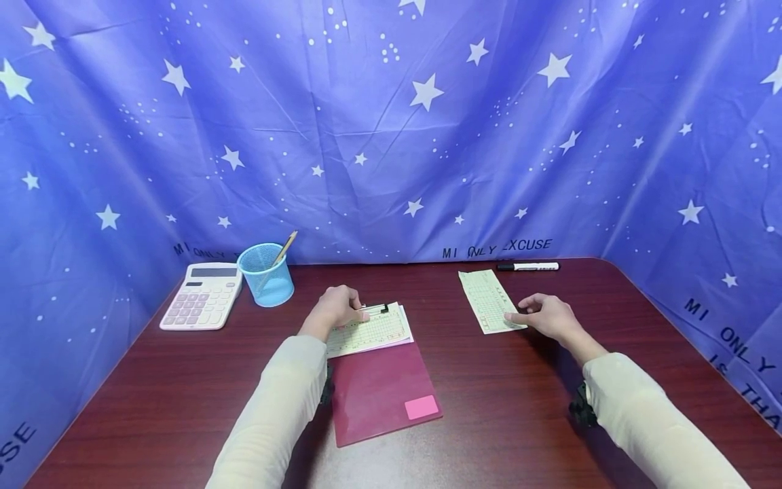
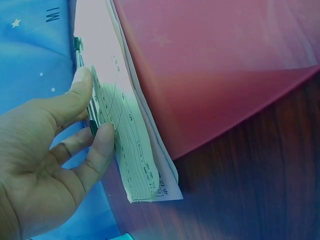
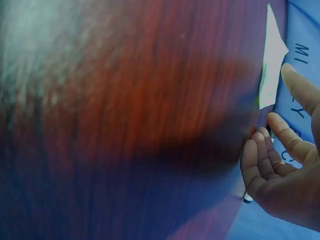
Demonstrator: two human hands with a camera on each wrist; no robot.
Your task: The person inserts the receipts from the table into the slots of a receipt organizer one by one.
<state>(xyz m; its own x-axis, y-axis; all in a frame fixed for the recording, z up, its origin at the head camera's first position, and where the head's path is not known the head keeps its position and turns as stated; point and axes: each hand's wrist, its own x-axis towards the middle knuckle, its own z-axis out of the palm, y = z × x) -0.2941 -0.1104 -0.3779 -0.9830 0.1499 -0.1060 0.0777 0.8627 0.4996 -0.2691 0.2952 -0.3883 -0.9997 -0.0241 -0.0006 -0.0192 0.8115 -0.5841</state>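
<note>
Two cream sleeves [image 1: 269,414] at the bottom of the head view, one left of centre, the other towards the lower right corner. Between them, flat on the dark red-brown tabletop [image 1: 501,421], a maroon clipboard [image 1: 386,380] with a pink label [image 1: 421,407] in its lower right corner. Across its upper part, yellow-green printed sheets [image 1: 373,334] over white ones, beneath a metal clip [image 1: 374,310] with black ends. Left hand [image 1: 332,309] at that clip near the centre of the frame, pinching it, thumb and fingers close together. Right hand [image 1: 546,316] right of centre, loosely bent, with a gap between thumb and forefinger; thumb over the lower right edge of a single yellow-green slip [image 1: 489,299], well apart from the clipboard. Cannot tell how firmly touched. Farther off, at the left, a white and lilac calculator [image 1: 204,295], just beside a blue mesh cup [image 1: 269,285] with a pencil [image 1: 285,248] leaning in it. Near the far edge, right of centre, a black-and-white marker [image 1: 528,267]. Behind everything, a blue curtain [image 1: 366,102] with white stars.
</note>
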